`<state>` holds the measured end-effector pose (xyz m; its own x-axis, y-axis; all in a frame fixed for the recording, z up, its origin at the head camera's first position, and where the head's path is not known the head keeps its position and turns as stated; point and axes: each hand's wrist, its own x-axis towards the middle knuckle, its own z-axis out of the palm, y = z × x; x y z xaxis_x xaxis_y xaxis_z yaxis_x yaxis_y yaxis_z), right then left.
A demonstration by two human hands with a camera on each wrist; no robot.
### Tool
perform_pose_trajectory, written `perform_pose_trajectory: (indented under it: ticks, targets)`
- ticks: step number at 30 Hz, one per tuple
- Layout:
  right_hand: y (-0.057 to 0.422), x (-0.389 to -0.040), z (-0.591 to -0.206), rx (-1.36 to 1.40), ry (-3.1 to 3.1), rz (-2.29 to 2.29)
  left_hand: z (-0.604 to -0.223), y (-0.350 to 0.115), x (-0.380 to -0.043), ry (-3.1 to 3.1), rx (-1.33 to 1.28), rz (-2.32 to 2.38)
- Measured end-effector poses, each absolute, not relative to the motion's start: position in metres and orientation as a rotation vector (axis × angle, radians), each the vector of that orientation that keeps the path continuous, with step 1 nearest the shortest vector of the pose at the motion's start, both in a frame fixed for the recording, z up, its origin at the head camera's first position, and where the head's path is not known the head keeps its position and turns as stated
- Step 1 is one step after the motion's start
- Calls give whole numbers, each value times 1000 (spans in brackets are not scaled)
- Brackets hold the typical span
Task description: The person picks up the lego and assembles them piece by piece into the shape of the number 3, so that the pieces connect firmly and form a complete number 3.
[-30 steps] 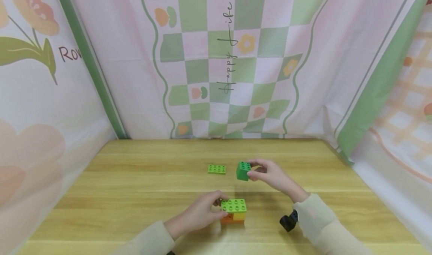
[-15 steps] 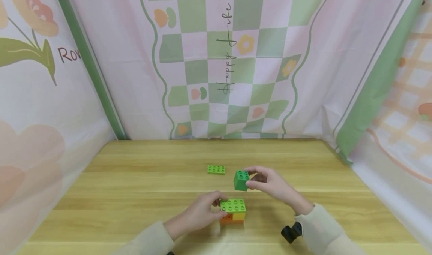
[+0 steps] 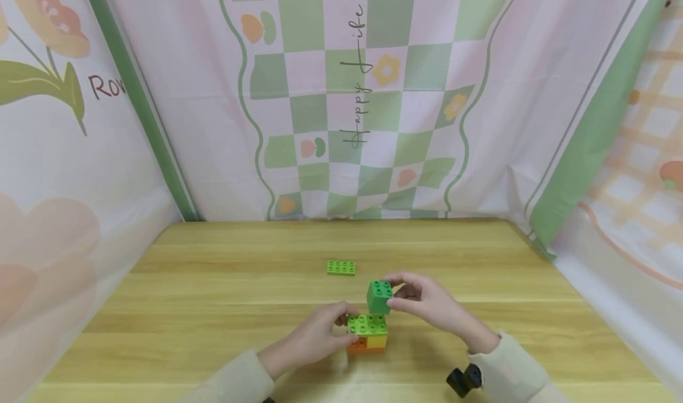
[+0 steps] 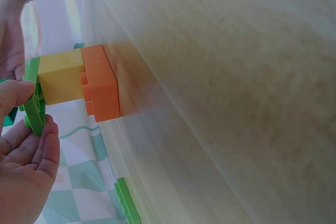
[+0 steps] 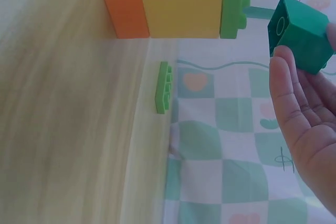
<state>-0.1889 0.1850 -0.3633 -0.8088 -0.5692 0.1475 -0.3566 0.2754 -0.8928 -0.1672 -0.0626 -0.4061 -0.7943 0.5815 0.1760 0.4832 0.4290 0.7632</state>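
Observation:
A small stack stands on the table: an orange brick point(image 4: 102, 85) at the bottom, a yellow brick point(image 5: 184, 6) above its right part, and a thin lime-green plate point(image 3: 368, 325) on top. My left hand point(image 3: 316, 336) pinches the left end of that plate between thumb and fingers. In my right hand point(image 3: 429, 305) is a dark green brick point(image 3: 379, 297), pinched by thumb and fingers. It hangs over the rear right of the stack; in the right wrist view a gap point(image 5: 257, 19) separates it from the plate's studs. Its hollow underside faces the stack.
A second lime-green plate point(image 3: 341, 268) lies studs up on the wooden table point(image 3: 240, 284), behind the stack. Patterned cloth point(image 3: 352, 95) hangs at the table's back and sides. A black wrist camera point(image 3: 464, 380) sits beside the right sleeve.
My right hand has brought the dark green brick nearer and lower, from behind the stack to just over its rear right. My left hand and the stack have stayed put.

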Motion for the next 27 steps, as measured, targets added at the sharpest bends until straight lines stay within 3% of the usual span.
perform_pose_trajectory:
  ticks: [27]
  targets:
    - [185, -179, -378, -856, 2277, -1534, -402, -63, -167, 2533, 932, 1297]
